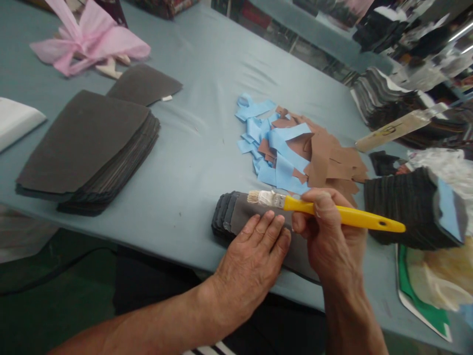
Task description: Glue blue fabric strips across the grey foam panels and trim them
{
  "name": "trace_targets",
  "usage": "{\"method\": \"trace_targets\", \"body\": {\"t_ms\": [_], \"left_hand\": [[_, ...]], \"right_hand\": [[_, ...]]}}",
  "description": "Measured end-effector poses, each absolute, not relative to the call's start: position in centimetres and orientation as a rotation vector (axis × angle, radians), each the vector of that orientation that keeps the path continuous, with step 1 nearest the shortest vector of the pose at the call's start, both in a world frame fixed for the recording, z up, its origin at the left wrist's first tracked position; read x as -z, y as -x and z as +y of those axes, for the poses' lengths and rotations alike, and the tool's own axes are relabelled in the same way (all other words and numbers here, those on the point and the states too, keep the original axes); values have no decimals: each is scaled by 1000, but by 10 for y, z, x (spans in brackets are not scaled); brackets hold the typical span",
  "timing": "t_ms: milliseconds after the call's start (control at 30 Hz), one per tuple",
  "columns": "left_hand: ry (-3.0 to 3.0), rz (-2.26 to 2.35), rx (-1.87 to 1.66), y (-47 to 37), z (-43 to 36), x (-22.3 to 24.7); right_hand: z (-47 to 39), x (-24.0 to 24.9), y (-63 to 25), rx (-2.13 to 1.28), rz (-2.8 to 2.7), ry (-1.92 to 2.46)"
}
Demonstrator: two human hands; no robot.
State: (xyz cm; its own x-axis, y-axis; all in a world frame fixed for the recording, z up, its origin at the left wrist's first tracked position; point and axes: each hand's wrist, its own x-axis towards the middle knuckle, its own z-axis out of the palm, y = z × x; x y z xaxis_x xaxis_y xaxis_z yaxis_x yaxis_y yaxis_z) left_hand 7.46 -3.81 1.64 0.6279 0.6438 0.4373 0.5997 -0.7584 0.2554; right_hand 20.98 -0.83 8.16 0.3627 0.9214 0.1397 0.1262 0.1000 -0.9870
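Observation:
A stack of dark grey pieces [226,215] lies near the front edge of the table, its left ends stepped. My left hand [251,261] rests flat on top of it, fingers stretched out side by side. In my right hand [332,231] is a brush [354,217] with a yellow handle, its bristles pointing left over the stack's upper edge. White material coats part of the bristles. Beyond the stack lie light blue strips [284,170] and brown strips [320,155] in a loose heap.
A pale blue-green table [195,162] bears a large dark stack [84,143] at left, with pink cloth [88,39] behind it. At right stand another dark stack [410,207], a pale flat stick [399,129] and a green item [417,291]. Wavy stacked pieces [380,98] lie farther back.

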Motion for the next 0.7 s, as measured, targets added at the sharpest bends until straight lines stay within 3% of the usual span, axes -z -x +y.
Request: {"method": "trace_targets", "body": {"t_ms": [700], "left_hand": [[-2683,1052,-770,-75,-38,-17]], "right_hand": [[-8,-81,-207,-939,-1122,1379]]}}
